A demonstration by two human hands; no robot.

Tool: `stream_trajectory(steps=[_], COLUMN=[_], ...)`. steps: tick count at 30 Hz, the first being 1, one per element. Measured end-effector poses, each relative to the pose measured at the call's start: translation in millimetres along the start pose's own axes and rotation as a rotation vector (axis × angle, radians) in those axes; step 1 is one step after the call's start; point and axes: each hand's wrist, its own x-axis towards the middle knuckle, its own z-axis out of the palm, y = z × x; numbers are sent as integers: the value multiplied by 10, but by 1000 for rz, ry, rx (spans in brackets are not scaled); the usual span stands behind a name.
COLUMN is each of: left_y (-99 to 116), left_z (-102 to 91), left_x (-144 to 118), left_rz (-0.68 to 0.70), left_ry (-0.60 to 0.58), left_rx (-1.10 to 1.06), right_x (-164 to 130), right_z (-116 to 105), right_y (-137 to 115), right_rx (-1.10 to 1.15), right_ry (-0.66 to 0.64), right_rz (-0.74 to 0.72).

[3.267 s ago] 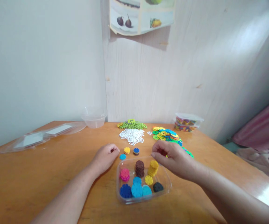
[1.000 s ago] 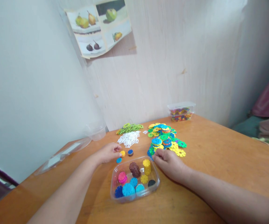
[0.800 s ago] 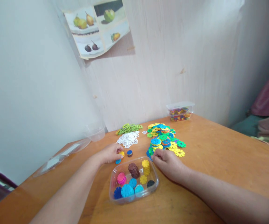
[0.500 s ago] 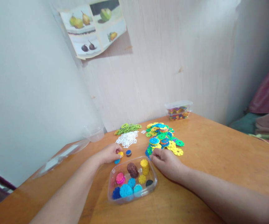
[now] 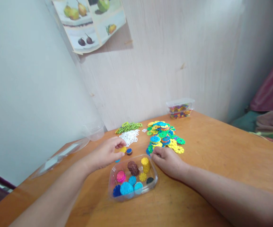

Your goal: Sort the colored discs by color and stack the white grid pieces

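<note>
My left hand hovers above the table with thumb and fingers apart. Just beyond its gap is a yellow notched disc, and part of a blue disc shows under the thumb. A short stack with a blue top disc stands beside the fingertips. My right hand rests curled by the clear container's right corner; whatever its pinched fingers hold is hidden. Inside that clear plastic container are brown discs, yellow discs, pink discs and several blue ones.
Behind my right hand lies a heap of mixed notched discs. White flat pieces and green pieces are piled farther back. A lidded box stands at the rear edge, an empty clear tub and lid at left.
My left hand has opened away from the yellow disc, its thumb and fingers spreading. My right hand stays curled in nearly the same place. The view has shifted slightly.
</note>
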Motion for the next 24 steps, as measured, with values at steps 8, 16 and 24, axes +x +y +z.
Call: stream_trajectory(steps=[8, 16, 24], left_y=[545, 710, 597], left_z=[161, 261, 245], left_x=[-129, -101, -99], left_rz=[169, 173, 218], left_ry=[-210, -299, -288], left_rx=[148, 214, 208], right_x=[4, 8, 5], right_z=[-5, 14, 11], right_y=[-16, 4, -4], right_rx=[26, 41, 35], right_ry=[19, 32, 23], right_rz=[-7, -4, -1])
